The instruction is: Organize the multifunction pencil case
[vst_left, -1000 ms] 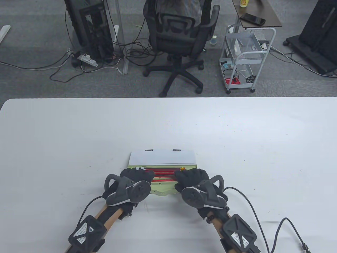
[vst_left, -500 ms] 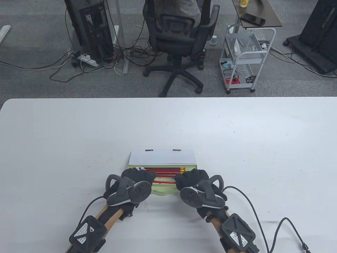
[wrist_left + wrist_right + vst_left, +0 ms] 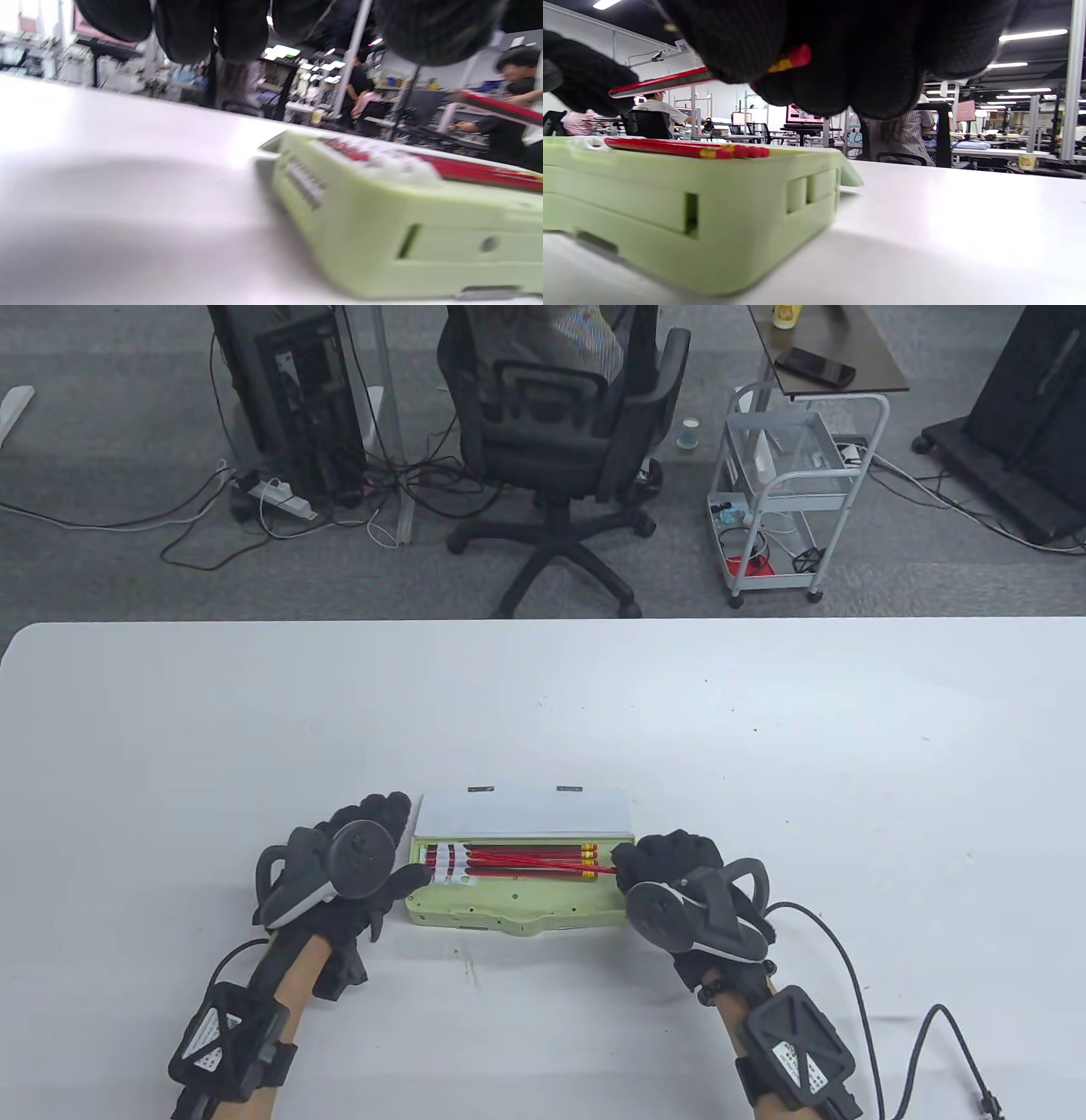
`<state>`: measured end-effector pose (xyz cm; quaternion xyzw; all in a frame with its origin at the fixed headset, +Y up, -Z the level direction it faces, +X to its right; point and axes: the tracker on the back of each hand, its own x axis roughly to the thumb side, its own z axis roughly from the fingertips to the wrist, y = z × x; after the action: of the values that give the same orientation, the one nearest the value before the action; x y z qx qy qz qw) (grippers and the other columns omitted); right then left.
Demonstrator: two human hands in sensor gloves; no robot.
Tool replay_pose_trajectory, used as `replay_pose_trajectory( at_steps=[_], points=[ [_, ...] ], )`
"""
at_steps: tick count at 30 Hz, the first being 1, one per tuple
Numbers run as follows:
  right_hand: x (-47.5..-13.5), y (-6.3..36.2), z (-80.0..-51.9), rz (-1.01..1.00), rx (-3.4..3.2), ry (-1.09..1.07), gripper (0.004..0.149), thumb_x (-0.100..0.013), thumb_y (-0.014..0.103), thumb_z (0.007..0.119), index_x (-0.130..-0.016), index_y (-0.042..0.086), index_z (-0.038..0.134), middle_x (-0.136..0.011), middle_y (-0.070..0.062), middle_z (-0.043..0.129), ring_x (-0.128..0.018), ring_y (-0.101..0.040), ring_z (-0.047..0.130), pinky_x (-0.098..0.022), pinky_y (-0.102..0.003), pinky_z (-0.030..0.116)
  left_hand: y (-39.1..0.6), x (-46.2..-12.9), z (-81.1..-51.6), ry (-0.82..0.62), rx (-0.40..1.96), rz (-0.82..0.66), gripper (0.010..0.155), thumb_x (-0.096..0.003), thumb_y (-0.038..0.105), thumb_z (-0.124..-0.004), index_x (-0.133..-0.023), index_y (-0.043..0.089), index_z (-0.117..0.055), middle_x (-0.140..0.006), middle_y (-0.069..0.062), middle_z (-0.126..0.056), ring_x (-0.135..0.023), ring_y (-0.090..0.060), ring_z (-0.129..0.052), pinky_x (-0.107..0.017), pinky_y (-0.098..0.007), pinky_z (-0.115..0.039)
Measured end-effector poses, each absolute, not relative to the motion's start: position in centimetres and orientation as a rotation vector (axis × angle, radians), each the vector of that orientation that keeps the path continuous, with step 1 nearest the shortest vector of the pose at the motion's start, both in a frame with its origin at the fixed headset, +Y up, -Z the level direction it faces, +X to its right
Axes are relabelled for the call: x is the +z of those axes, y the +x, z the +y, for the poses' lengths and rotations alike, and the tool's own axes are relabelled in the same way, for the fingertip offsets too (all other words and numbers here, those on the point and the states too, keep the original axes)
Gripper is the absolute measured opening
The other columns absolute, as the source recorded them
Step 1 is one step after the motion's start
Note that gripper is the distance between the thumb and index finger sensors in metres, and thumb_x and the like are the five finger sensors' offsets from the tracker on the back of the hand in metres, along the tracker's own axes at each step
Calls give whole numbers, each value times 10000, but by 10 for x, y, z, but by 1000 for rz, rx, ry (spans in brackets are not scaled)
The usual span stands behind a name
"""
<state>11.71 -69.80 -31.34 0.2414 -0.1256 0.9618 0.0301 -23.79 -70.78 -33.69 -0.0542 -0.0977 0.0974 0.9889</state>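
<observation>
On the white desk (image 3: 254, 729) the open pencil case (image 3: 517, 899) lies near. The right hand (image 3: 679, 874) has fingers pinching one red pencil (image 3: 543, 865), seemingly to seat it; left hand (image 3: 356, 865) relaxed, steadying.

Pale green pencil case (image 3: 509, 909), red pencils (image 3: 526, 857) (yellow-banded ends), black gloves (image 3: 670, 857).

Green pencil case (image 3: 517, 903), lid open, near table's (image 3: 170, 729) front edge; red pencils (image 3: 526, 858) lying lengthwise inside.
</observation>
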Motion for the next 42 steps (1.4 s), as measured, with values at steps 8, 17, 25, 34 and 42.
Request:
replay_pose_trajectory(
  at_steps=[8, 17, 25, 34, 42],
  points=[
    [-314, 115, -703, -342, 3013, 752, 416, -488, 327, 781, -876, 189, 839, -827, -139, 860, -716, -387, 905, -612, -594, 762, -246, -345, -735, -320, 259, -224, 1009, -323, 634, -721, -1140, 223, -295, -1230, -198, -418, -1099, -524, -502, -714, -741, -500],
    [-314, 108, -707, -307, 3028, 788, 413, -487, 329, 783, -873, 194, 844, -824, -133, 859, -715, -386, 902, -616, -598, 757, -240, -346, -743, -365, 225, -254, 958, -329, 621, -727, -1135, 258, -359, -1236, -146, -438, -1100, -506, -533, -712, -740, -511],
    [-314, 103, -709, -290, 3044, 803, 413, -489, 330, 784, -873, 191, 844, -821, -132, 860, -714, -384, 902, -616, -598, 757, -238, -345, -743, -369, 215, -258, 944, -337, 613, -724, -1133, 252, -367, -1235, -142, -444, -1100, -500, -541, -713, -737, -513],
    [-313, 96, -709, -327, 3057, 832, 405, -481, 348, 799, -854, 204, 866, -765, -105, 896, -671, -355, 928, -600, -583, 776, -236, -344, -742, -380, 204, -262, 944, -348, 611, -717, -1134, 241, -346, -1234, -149, -432, -1098, -506, -535, -713, -738, -510],
    [-312, 92, -709, -396, 3042, 863, 429, -470, 303, 834, -867, 142, 843, -767, -101, 912, -666, -352, 944, -589, -565, 796, -235, -344, -743, -383, 202, -262, 947, -349, 612, -717, -1134, 237, -340, -1234, -149, -430, -1098, -504, -536, -713, -737, -511]
  ],
)
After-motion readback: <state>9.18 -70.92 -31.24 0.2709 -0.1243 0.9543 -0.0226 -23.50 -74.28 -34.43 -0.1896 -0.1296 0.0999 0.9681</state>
